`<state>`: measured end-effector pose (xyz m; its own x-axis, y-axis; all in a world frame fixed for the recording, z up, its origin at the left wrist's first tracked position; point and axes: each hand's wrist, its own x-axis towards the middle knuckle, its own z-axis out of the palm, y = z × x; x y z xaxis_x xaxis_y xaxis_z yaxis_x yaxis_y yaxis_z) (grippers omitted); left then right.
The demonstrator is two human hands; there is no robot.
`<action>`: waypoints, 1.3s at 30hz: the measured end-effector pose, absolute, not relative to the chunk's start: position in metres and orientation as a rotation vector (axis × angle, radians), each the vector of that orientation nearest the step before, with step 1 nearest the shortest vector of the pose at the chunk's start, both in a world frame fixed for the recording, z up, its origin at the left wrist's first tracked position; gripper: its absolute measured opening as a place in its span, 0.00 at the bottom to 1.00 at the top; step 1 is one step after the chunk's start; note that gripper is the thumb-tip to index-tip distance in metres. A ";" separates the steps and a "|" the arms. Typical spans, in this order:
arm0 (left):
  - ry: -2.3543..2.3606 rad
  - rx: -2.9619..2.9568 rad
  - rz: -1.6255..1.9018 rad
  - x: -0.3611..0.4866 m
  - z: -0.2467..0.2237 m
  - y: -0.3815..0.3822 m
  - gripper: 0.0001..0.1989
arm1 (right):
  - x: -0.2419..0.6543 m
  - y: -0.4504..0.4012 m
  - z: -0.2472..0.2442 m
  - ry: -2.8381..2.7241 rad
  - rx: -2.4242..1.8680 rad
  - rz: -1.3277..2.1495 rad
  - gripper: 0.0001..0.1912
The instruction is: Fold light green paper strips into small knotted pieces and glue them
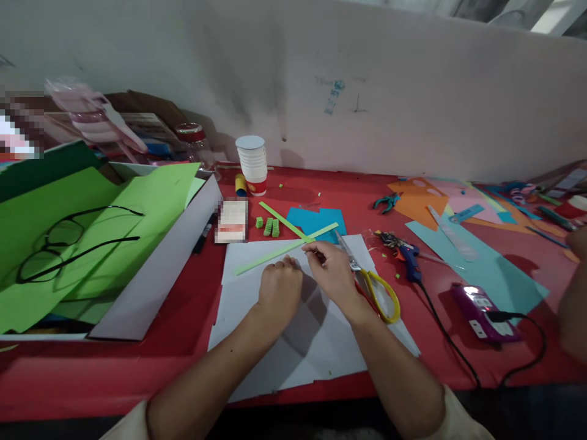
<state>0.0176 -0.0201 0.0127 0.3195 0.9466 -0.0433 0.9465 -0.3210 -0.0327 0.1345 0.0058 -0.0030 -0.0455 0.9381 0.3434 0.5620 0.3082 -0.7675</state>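
Note:
Two narrow light-green paper strips cross just above my hands: a longer strip (263, 256) slants over the white paper sheet (247, 342), and a second strip (282, 220) runs toward the back left. My right hand (332, 272) is closed, its fingertips pinching the strips where they cross. My left hand (280, 286) is curled beside it with the knuckles up; whatever its fingers hold is hidden. Scissors with yellow handles (387, 296) lie by my right wrist. Small folded green paper pieces (271, 227) and a blue paper piece (321, 221) lie beyond.
A white box (178, 244) with green paper and eyeglasses (50, 253) is at left. Stacked paper cups (253, 165) stand behind. At right are a glue gun (410, 260), pliers (387, 202), a purple power socket (486, 315) with cables, coloured paper and another person's arm (575, 299).

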 end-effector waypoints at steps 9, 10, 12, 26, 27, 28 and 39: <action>-1.922 -2.621 -0.458 -0.014 0.006 0.001 0.16 | 0.139 0.007 -0.003 -1.704 -1.408 0.574 0.12; -1.927 -2.634 -0.535 -0.017 0.005 0.004 0.16 | 0.139 0.007 -0.002 -1.704 -1.408 0.569 0.12; -1.950 -2.656 -0.660 -0.021 0.002 0.008 0.16 | 0.140 0.006 -0.001 -1.710 -1.401 0.554 0.11; -2.373 -2.255 -1.016 -0.047 0.007 0.024 0.20 | 0.137 0.003 -0.002 -1.839 -1.360 0.560 0.16; -2.402 -2.206 -1.050 -0.050 0.008 0.025 0.19 | 0.135 0.003 -0.003 -1.864 -1.357 0.562 0.17; -2.432 -2.155 -1.097 -0.053 0.008 0.026 0.19 | 0.134 0.002 -0.003 -1.894 -1.353 0.560 0.18; -2.661 -1.744 -2.224 -0.059 0.000 0.039 0.11 | 0.116 0.004 -0.017 -2.086 -1.367 0.455 0.16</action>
